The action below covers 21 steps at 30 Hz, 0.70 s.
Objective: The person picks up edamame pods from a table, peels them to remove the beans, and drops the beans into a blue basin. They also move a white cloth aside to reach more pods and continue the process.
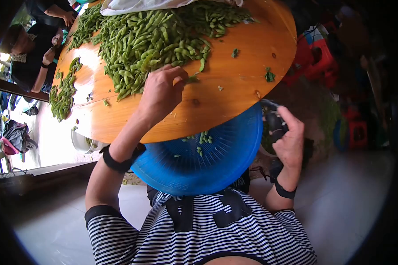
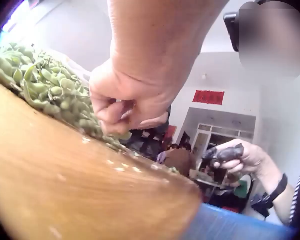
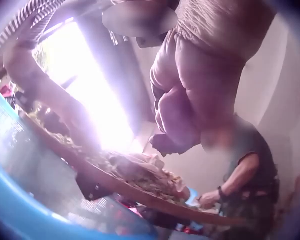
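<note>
A large heap of green soybean pods [image 1: 137, 44] covers much of the round wooden table [image 1: 239, 84]. My left hand [image 1: 161, 90] is at the heap's near edge with its fingers curled down. In the left wrist view a bit of green soybean pod [image 2: 123, 135] shows under its fingertips. Off the table's right edge, my right hand [image 1: 291, 141] grips a black-handled tool [image 1: 276, 125] with a metal tip; its exact kind is hard to tell. Between my arms a blue plastic basin [image 1: 181, 187] sits below the table edge, with several green pieces [image 1: 204, 138] inside.
A white cloth [image 1: 141, 5] lies over the heap's far side. A smaller strip of pods [image 1: 65, 95] and loose leaves [image 1: 269, 75] lie on the table. A white bucket [image 1: 82, 143] stands beneath the left edge. Another person [image 1: 31, 57] is at the far left; red stools [image 1: 318, 57] stand right.
</note>
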Tool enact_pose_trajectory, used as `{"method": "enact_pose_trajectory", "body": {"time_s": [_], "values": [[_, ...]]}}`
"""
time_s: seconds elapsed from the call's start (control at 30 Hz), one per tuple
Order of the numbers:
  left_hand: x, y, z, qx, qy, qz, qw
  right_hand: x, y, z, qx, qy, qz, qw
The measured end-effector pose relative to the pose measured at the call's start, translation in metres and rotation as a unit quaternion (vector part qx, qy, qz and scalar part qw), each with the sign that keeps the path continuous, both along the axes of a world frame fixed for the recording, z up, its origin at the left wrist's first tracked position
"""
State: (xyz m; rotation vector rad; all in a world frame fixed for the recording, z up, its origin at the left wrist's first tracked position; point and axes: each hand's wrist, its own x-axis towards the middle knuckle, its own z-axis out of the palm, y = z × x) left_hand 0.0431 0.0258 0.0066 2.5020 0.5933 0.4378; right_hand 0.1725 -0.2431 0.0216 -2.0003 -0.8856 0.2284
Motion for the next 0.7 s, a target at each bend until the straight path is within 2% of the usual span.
{"method": "enact_pose_trajectory", "body": {"time_s": [0.03,0.07,0.1,0.13,0.17,0.23,0.4,0.43,0.47,0.5,0.53,0.6,0.67,0.7], "values": [[-0.004,-0.010,0.009,-0.160,-0.011,0.004,0.987,-0.010,0.010,0.006,0.041,0.062,0.022,0.997],[-0.009,-0.017,0.012,-0.328,-0.014,-0.023,0.944,-0.017,0.016,0.008,0.054,0.107,0.041,0.992],[-0.013,-0.029,0.016,-0.485,-0.052,-0.036,0.872,-0.023,0.021,0.009,0.068,0.151,0.060,0.984],[-0.017,-0.036,0.013,-0.545,-0.057,-0.053,0.835,-0.027,0.028,0.012,0.053,0.203,0.062,0.976],[-0.021,-0.043,0.011,-0.602,-0.062,-0.069,0.793,-0.031,0.033,0.004,0.101,0.218,0.077,0.968],[-0.025,-0.059,0.014,-0.632,-0.054,-0.050,0.771,-0.033,0.039,0.005,0.048,0.290,0.101,0.950],[-0.029,-0.076,0.004,-0.621,-0.117,-0.048,0.774,-0.040,0.043,-0.002,0.078,0.302,0.127,0.941],[-0.029,-0.078,0.003,-0.622,-0.118,-0.047,0.773,-0.041,0.043,-0.002,0.118,0.384,0.135,0.906],[-0.030,-0.080,0.001,-0.591,-0.134,-0.040,0.794,-0.041,0.043,-0.002,0.156,0.461,0.141,0.862],[-0.030,-0.082,-0.001,-0.560,-0.150,-0.033,0.814,-0.042,0.043,-0.003,0.155,0.461,0.142,0.862],[-0.030,-0.084,-0.005,-0.561,-0.151,-0.032,0.814,-0.042,0.043,-0.003,0.169,0.452,0.152,0.863],[-0.030,-0.087,-0.010,-0.457,-0.183,-0.044,0.869,-0.043,0.043,-0.004,0.182,0.443,0.162,0.863],[-0.032,-0.088,-0.010,-0.472,-0.167,-0.046,0.864,-0.045,0.045,-0.006,0.132,0.355,0.123,0.917],[-0.033,-0.088,-0.010,-0.487,-0.152,-0.047,0.859,-0.044,0.045,-0.007,0.132,0.355,0.123,0.917]]}}
